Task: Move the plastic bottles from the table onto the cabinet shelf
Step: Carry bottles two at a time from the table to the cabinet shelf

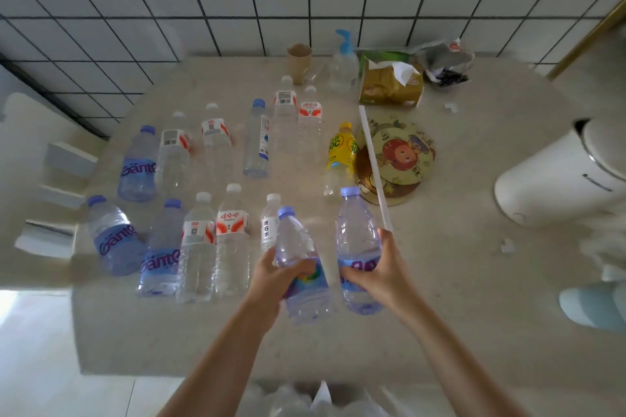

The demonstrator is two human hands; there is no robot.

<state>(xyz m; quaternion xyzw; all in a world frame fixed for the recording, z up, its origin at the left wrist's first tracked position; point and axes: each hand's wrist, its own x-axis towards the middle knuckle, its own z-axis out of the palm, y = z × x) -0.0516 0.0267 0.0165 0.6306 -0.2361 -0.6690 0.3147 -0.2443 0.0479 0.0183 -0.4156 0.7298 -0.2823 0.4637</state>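
**Inspector A:** Left hand (276,276)?

**Inspector B:** Fingers curled round the lower body of a clear bottle with a blue cap and multicoloured label (302,267). The bottle leans, cap up and to the left, base towards the camera. The grip sits at the label; the neck stands well clear above it.

**Inspector A:** Right hand (379,269)?

**Inspector B:** Wrapped round a second blue-capped bottle with a purple-lettered label (357,247), held near upright. Thumb over the label, fingers behind. I cannot tell whether either base touches the table (457,281).

**Inspector A:** Remaining stock?

**Inspector B:** Two rows of plastic bottles stand left of the hands. The white-labelled bottle (270,223) is just beside the left-hand bottle, partly hidden behind it. A yellow-labelled bottle (340,159) stands beyond the right-hand bottle, beside a round cartoon mat (399,156). A white strip (374,162) lies across that mat, its near end by the right hand's fingers.
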